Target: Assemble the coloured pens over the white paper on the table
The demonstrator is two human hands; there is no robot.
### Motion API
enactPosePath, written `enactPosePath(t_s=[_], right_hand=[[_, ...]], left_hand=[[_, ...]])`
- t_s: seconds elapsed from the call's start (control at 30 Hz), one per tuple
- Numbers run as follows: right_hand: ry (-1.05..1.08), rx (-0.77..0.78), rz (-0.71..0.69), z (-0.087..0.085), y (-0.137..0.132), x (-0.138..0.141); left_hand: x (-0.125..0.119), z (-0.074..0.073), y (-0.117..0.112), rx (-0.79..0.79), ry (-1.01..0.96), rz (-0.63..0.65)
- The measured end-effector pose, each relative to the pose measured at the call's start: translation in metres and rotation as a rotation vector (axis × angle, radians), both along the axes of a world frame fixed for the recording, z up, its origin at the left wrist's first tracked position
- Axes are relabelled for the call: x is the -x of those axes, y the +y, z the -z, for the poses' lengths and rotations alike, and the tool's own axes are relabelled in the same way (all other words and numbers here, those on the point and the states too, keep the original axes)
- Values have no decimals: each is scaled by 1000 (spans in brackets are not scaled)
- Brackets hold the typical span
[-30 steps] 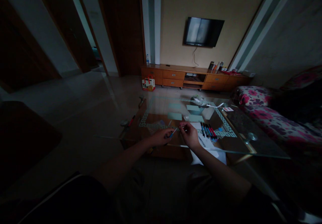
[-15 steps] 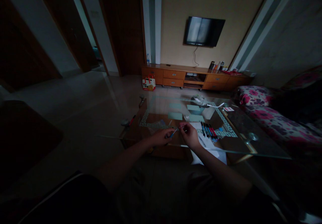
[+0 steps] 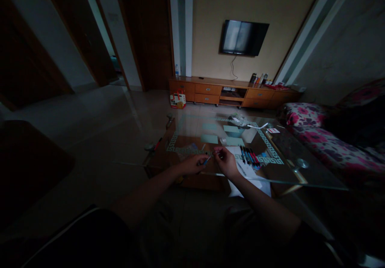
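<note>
My left hand [image 3: 192,165] is closed around a slim blue pen [image 3: 206,161], its pale tip pointing up and to the right. Just beside it, my right hand [image 3: 226,161] pinches thumb and fingers together on something small that I cannot make out in the dim light. A small gap shows between the pen's tip and the right fingertips. Both hands are over the near edge of a glass table [image 3: 192,129]. Several pens [image 3: 250,156] in black, blue and red lie side by side to the right, on white papers [image 3: 248,171].
A crumpled clear plastic bag [image 3: 239,119] and a red-and-white card [image 3: 273,130] lie towards the table's far right. A flowered sofa [image 3: 331,139] stands to the right. Beyond are a low wooden cabinet [image 3: 207,88], a carton bag [image 3: 178,100] and a wall television [image 3: 245,37].
The tip of the blue pen and my right fingertips have come slightly apart; before, they nearly met. Both arms otherwise stay in about the same place.
</note>
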State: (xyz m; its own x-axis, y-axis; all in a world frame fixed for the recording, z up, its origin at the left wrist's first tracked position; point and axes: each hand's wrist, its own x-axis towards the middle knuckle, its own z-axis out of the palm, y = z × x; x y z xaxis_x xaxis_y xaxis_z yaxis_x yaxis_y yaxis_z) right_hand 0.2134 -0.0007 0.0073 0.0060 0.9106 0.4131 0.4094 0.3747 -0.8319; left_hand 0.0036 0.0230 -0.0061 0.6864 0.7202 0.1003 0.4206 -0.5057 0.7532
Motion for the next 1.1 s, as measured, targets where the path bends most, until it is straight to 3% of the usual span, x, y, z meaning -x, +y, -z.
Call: enactPosePath(t_s=[0.23,1.1], right_hand=[[-10,4,-40,2,0,0],[5,41,-117,5,-1,3]], left_hand=[[0,-6,-2,-33,36,2],[0,-4,-1,-54,16,10]])
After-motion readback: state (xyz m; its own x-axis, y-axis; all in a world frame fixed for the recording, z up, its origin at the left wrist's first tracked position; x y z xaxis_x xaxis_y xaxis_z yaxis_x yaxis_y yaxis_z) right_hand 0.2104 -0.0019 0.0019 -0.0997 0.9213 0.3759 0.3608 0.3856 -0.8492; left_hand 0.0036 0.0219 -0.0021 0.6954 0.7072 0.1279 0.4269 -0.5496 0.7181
